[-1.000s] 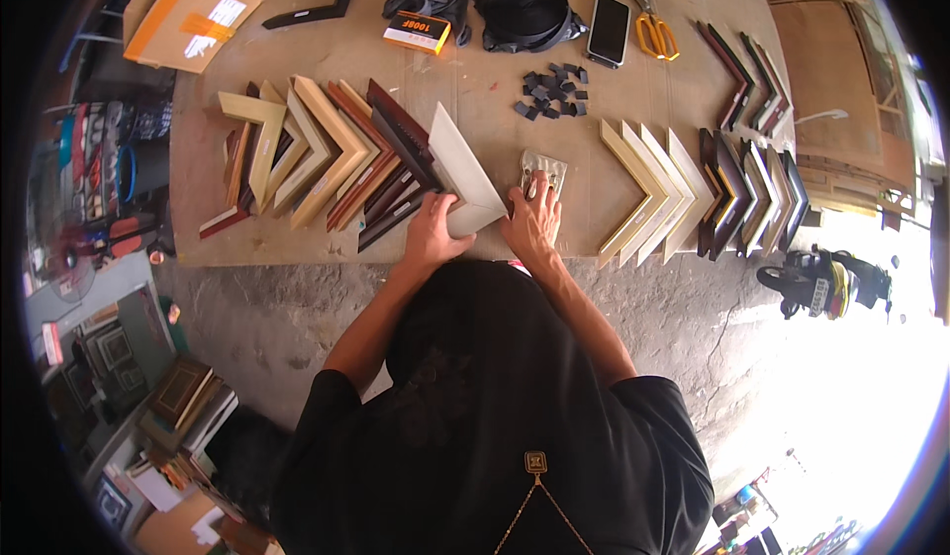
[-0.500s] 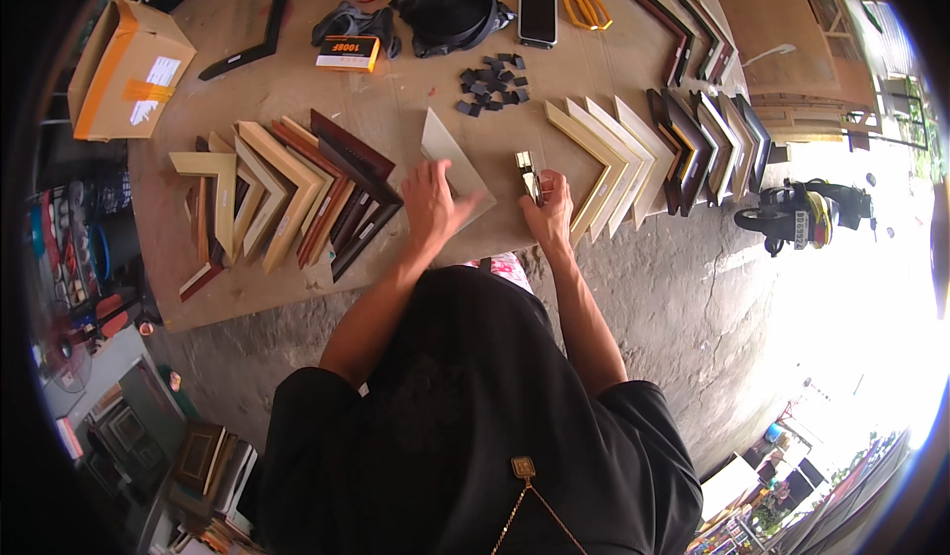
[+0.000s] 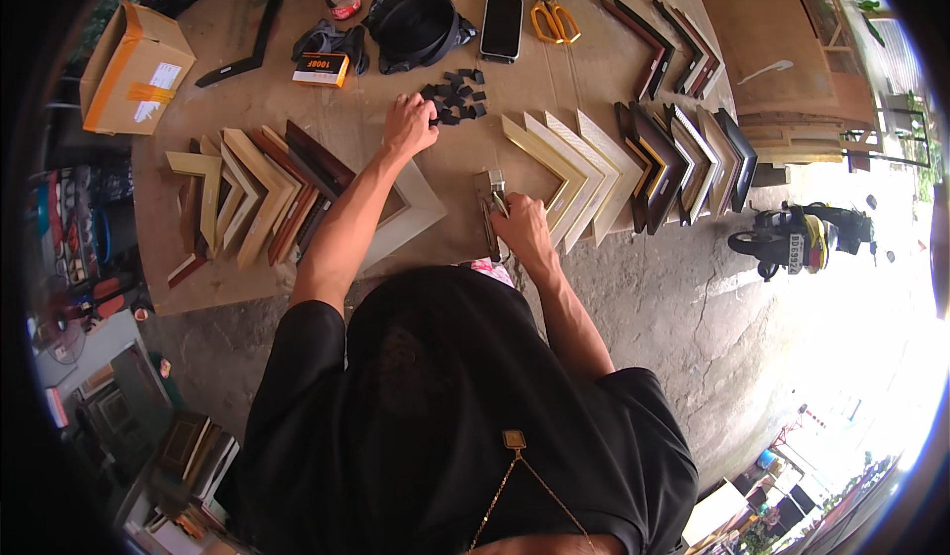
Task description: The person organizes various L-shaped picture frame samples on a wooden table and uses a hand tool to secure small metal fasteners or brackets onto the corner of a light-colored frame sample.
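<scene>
Left hand (image 3: 412, 126) at black pieces (image 3: 465, 91), pinch hidden, cannot tell. Right hand (image 3: 522, 224) grasping metal tool (image 3: 497, 181). Pale corner (image 3: 421, 209) left of right hand. Apparently piece-picking step; next move calls for fingertip pinch.

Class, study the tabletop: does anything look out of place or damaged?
One black frame corner lies alone near the cardboard box, apart from the left row of nested corners, so it looks stray. No damage is visible.
</scene>
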